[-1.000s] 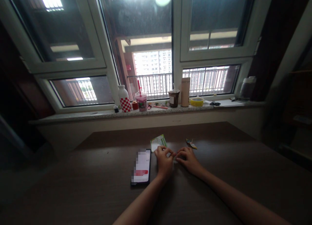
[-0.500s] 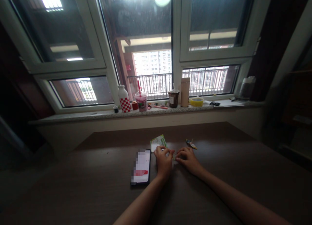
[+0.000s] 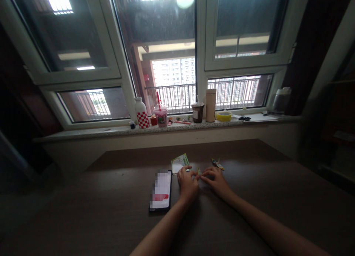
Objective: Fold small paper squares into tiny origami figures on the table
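Note:
Over the dark table (image 3: 122,196), my left hand (image 3: 188,182) and my right hand (image 3: 215,180) meet, thumbs and fingers pinched. Between their fingertips is a small pale yellowish piece (image 3: 199,171), too small to name and partly covered by the fingers. Beyond my left hand lies a green and white printed sheet or packet (image 3: 179,162), its near edge behind the fingers. Just past my right hand sits a small crumpled, colourful piece (image 3: 217,164) with yellow and blue on it. A phone (image 3: 161,191) with a lit screen rests left of my left hand.
Along the window sill (image 3: 116,132) stand a red-checked white bottle (image 3: 142,115), a pink drink cup (image 3: 161,116), a brown drink cup (image 3: 198,113), a beige flask (image 3: 210,106), a yellow tape roll (image 3: 223,116) and dark-handled scissors (image 3: 244,118).
My left hand has turned slightly and shifted a little right and down. The small piece now shows more above the fingertips. The phone and the printed sheet have stayed put.

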`<action>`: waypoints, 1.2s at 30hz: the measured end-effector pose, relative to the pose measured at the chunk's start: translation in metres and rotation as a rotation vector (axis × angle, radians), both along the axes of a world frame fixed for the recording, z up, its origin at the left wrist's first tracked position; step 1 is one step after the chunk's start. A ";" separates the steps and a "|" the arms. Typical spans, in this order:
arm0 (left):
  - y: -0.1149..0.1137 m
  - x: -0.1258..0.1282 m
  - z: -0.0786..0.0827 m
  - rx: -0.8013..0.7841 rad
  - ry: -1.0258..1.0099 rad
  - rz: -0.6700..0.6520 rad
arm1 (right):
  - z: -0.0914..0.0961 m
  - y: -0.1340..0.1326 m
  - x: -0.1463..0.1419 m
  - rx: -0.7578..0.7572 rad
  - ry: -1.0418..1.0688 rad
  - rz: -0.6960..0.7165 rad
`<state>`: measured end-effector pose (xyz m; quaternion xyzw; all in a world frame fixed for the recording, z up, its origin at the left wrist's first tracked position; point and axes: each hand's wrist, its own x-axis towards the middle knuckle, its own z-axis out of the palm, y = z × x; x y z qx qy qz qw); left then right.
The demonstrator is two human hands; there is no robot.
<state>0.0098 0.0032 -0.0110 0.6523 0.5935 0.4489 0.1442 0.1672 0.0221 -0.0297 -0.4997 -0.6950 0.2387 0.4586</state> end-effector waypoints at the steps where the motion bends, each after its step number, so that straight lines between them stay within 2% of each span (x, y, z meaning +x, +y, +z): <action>1: 0.000 0.000 0.000 -0.008 0.003 0.002 | 0.000 -0.001 -0.001 0.001 -0.013 -0.001; 8: -0.001 0.001 0.001 0.001 -0.027 -0.014 | 0.004 -0.006 -0.003 0.034 -0.059 0.030; 23: -0.006 0.001 0.006 0.023 -0.023 -0.037 | -0.003 0.002 -0.001 0.038 0.091 -0.043; 31: -0.008 0.002 0.007 -0.011 0.010 -0.057 | 0.010 -0.001 0.004 0.044 0.030 -0.008; 36: -0.007 0.002 0.006 0.012 0.012 -0.068 | 0.010 0.000 0.005 0.038 0.036 -0.028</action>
